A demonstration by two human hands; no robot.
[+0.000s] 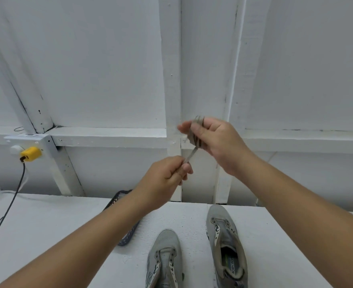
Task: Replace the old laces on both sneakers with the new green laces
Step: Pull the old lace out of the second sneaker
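Two hands were raised above a white table [46,225]: the right hand [215,140] gripped a bundle of grey lace [195,138], and the left hand [167,175] pinched its free end. Two grey sneakers [225,244] sat below, laceless. The left forearm partly hid a dark basket [127,231]; a yellow plug [30,154] sat in a wall socket.

bright, even, diffuse lighting; source not visible. shadows soft and faint. no glare. wide-angle distortion bends straight lines of the wall [109,59] toward the edges. motion blur on the right hand [211,140]; elsewhere focus acceptable.
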